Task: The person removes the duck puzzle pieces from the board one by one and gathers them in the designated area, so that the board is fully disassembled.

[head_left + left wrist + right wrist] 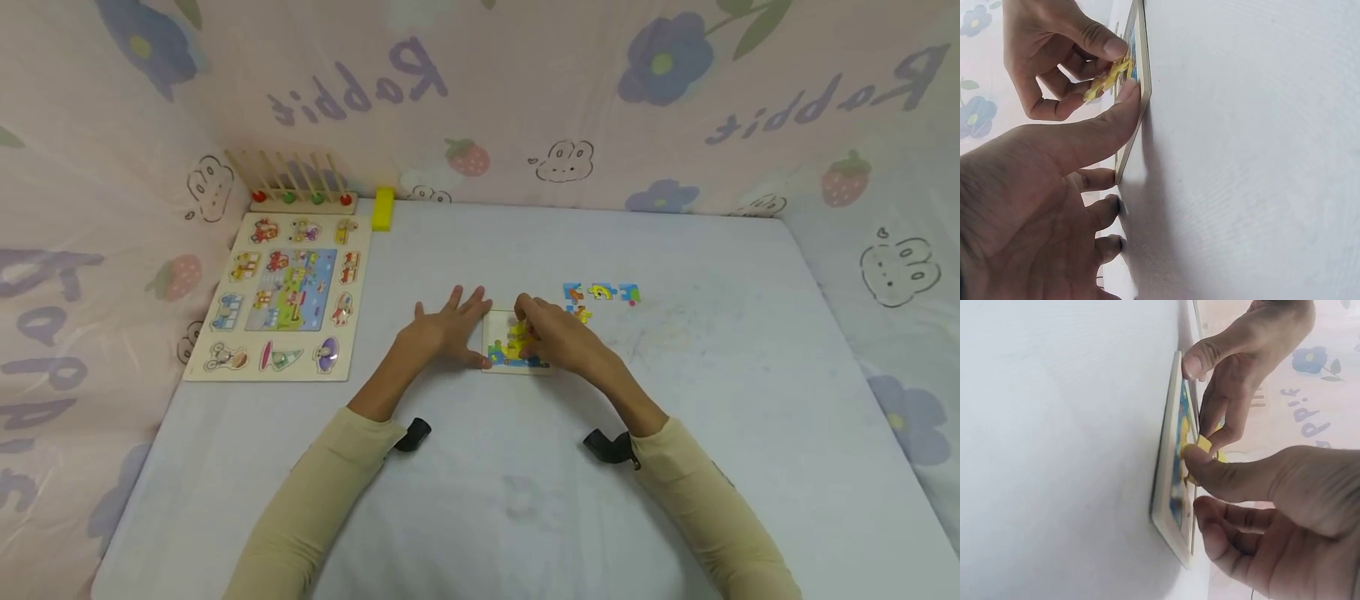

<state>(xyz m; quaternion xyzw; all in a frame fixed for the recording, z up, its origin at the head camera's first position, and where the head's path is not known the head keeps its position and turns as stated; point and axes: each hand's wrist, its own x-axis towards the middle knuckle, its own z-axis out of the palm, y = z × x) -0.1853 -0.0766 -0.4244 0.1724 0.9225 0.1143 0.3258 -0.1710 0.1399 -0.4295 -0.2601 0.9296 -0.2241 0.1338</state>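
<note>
A small wooden jigsaw tray lies in front of me, its near part filled with blue and yellow pieces and its far left part showing bare wood. My left hand has its fingers spread along the tray's left side, the thumb on its rim. Over the tray, my right hand pinches a yellow jigsaw piece, which stands tilted above the pieces in the left wrist view. In the head view the right fingers hide part of the tray.
Several loose jigsaw pieces lie beyond the right hand. At the left is a large picture puzzle board, with a pegged wooden stand behind it and a yellow block beside that. Patterned cloth walls enclose the table.
</note>
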